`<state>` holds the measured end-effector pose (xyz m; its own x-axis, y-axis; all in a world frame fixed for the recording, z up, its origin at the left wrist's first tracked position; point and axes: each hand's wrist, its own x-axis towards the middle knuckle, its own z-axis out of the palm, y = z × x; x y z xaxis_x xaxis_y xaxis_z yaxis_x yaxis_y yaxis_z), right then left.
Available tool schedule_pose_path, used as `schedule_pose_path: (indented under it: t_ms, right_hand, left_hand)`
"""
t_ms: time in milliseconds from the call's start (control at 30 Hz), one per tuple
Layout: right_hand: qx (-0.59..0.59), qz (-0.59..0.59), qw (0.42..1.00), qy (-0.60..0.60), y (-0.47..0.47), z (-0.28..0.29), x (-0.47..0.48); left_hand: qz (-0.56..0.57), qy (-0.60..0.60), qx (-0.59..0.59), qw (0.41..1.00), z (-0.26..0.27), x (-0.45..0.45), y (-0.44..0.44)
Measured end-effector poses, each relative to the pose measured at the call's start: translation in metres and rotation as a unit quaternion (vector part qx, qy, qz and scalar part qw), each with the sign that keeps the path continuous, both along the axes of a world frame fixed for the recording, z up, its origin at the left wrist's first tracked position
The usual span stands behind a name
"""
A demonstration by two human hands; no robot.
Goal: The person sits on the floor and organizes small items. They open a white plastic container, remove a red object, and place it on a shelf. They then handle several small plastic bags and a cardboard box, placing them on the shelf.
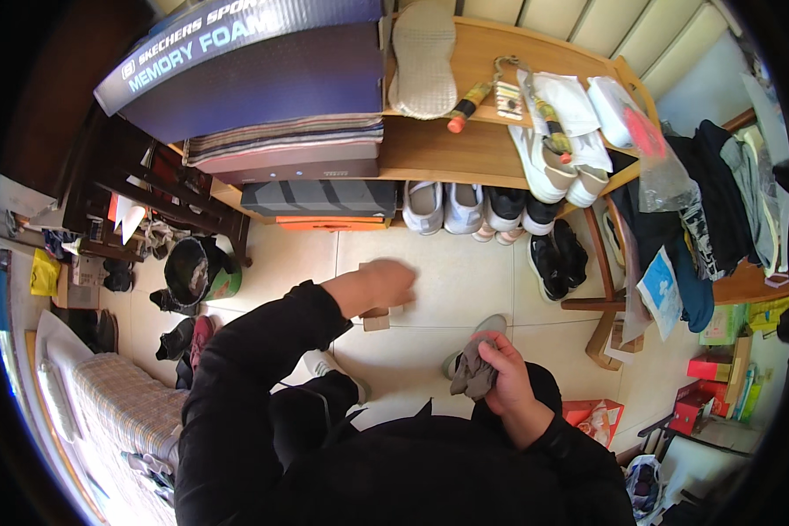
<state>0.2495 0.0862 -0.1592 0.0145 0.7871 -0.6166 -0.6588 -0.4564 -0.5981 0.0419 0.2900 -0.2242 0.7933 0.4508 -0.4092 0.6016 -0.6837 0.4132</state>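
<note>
My right hand (509, 378) holds a crumpled grey-brown cloth (477, 369) between thumb and fingers, above my right shoe. Motion blurs my left hand (380, 286), which reaches out over the tiled floor with its fingers bent down. Whether anything is in it cannot be made out. Beneath that hand, and mostly covered by it, is a small brown cardboard piece (376, 323), perhaps a box. On my left foot is a white shoe with dark green stripes (332, 371); only the toe of the pale grey right shoe (492, 323) shows clearly.
Ahead stands a wooden shoe rack (447, 154) with shoe boxes (250, 72), an insole (424, 59) and white sneakers (546, 164). Black shoes (555, 260) are on the floor to its right. Leftward are a bin (200, 273) and a plaid-covered seat (128, 394). Clothes (713, 191) hang at right.
</note>
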Motion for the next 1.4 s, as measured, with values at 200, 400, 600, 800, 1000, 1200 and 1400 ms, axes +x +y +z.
schedule_pose_path:
  t_ms: [200,400,600,800,1000,1200,1400]
  right_hand:
    - [-0.015,0.012,1.0,0.001,0.005,0.005,-0.003]
    - [-0.049,0.038,0.998,0.003,0.008,0.0,-0.001]
    - [-0.093,0.051,0.994,-0.01,0.01,-0.009,0.002]
    - [-0.106,0.049,0.993,-0.012,0.012,-0.013,0.003]
    - [-0.081,0.019,0.996,-0.033,0.012,-0.008,-0.002]
    - [-0.043,-0.041,0.998,-0.012,0.002,0.001,0.007]
    - [0.037,-0.071,0.997,-0.01,-0.014,-0.001,0.025]
  left_hand:
    - [0.211,0.226,-0.041,0.95,-0.172,-0.115,-0.036]
    - [0.467,0.171,-0.178,0.849,-0.236,-0.11,-0.063]
    - [0.529,0.147,-0.136,0.825,-0.262,-0.088,-0.069]
    - [0.566,0.121,-0.128,0.806,-0.296,-0.093,-0.073]
    - [0.535,0.077,-0.146,0.828,-0.272,-0.072,-0.063]
    - [0.42,0.035,-0.099,0.902,-0.194,-0.037,-0.058]
    - [0.354,-0.01,-0.034,0.934,-0.085,-0.01,-0.073]
